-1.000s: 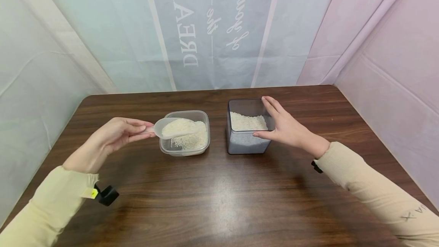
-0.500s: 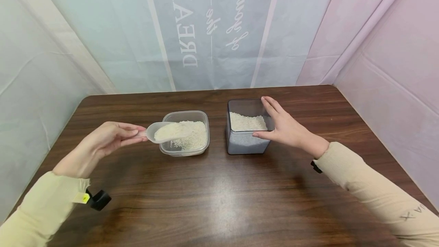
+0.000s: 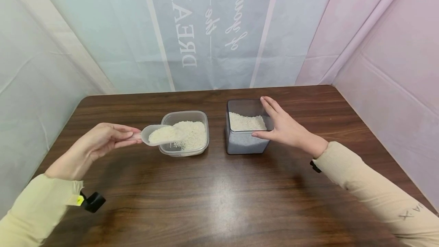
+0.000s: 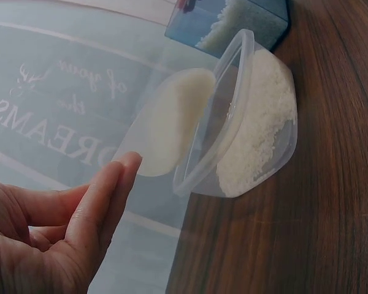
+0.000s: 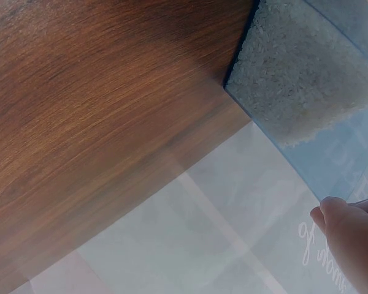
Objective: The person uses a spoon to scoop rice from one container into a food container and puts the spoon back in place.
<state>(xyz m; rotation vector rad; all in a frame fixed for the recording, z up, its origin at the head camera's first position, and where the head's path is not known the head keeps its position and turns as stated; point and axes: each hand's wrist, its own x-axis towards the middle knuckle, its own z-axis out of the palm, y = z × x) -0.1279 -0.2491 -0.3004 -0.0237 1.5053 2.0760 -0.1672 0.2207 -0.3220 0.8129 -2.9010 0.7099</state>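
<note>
In the head view my left hand (image 3: 103,140) pinches the handle of a translucent scoop (image 3: 145,135) loaded with white rice. The scoop's bowl is over the left edge of a clear plastic food container (image 3: 181,116), which holds more rice. The left wrist view shows the scoop (image 4: 172,122) tilted near that container's rim (image 4: 242,79). To the right stands a dark see-through rice bin (image 3: 247,145), roughly half full and open at the top. My right hand (image 3: 286,125) grips its right side, thumb at the front and fingers at the back rim.
Both containers stand on a dark wooden table (image 3: 219,190). A pale blue curtain (image 3: 130,29) with mirrored lettering hangs behind the table's back edge. White sheeting (image 3: 34,68) closes off the left side and pinkish sheeting (image 3: 394,68) the right.
My left hand has drawn the rice-filled scoop leftward and slightly nearer, uncovering more of the clear container. My right hand and the bin stay where they were.
</note>
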